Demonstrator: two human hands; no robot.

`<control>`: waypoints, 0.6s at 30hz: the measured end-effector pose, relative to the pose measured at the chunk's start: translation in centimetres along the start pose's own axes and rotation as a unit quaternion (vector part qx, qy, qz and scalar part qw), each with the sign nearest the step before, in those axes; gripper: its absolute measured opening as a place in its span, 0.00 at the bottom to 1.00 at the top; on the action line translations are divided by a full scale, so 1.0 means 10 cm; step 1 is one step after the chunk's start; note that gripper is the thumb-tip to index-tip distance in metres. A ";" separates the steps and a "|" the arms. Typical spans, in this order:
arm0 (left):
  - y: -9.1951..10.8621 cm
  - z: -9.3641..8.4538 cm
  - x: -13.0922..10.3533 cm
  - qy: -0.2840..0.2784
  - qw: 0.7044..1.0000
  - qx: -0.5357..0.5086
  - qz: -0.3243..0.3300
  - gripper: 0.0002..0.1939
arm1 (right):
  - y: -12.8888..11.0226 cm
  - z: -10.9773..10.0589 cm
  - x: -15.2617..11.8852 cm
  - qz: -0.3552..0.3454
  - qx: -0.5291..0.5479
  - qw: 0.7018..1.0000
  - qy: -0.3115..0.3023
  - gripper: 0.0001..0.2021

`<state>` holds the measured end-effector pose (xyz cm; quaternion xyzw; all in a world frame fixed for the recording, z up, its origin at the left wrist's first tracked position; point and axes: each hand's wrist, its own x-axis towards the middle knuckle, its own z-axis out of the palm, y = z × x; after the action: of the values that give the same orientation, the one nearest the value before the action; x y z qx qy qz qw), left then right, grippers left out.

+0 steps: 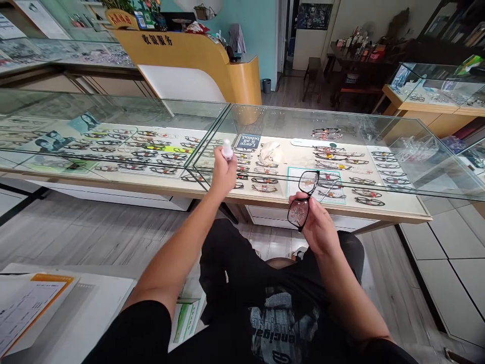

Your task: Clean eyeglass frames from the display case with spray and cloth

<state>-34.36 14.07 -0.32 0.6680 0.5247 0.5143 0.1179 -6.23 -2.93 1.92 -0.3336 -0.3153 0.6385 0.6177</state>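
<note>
My left hand (224,176) is closed around a small white bottle (227,150) with a nozzle top, held up over the front of the glass display case (265,114). My fingers hide most of the bottle's body. In my right hand (322,225) is a pair of black-framed eyeglasses (298,213), pinched near the bridge and turned so one lens sits above the other. Droplets speckle the lower lens; the upper one looks clearer. A crumpled cream cloth (270,153) shows beyond the left hand; whether it lies on or under the glass I cannot tell.
Rows of spectacle frames (369,201) fill the case. A wooden reception counter (182,48) stands behind it. Papers (30,308) lie on a white surface at lower left. Another display case (435,96) is at right, and a dark table (359,55) stands at the back.
</note>
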 end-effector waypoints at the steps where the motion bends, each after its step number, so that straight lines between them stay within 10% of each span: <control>1: -0.13 -0.04 0.13 0.004 1.000 -0.002 -0.024 0.18 | -0.01 -0.02 0.00 -0.011 -0.014 1.000 0.004 0.16; 7: -0.61 -0.15 0.59 0.041 0.988 0.091 -0.116 0.16 | -0.03 -0.10 0.01 -0.050 -0.046 0.998 0.012 0.15; 18: -0.75 -0.06 0.67 0.053 0.984 0.107 -0.133 0.18 | -0.03 -0.15 -0.02 -0.071 -0.067 0.995 0.026 0.15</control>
<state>-39.70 22.56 -1.52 0.5729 0.6665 0.4693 0.0854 -4.86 -3.16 1.36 -0.3681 -0.3642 0.5615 0.6454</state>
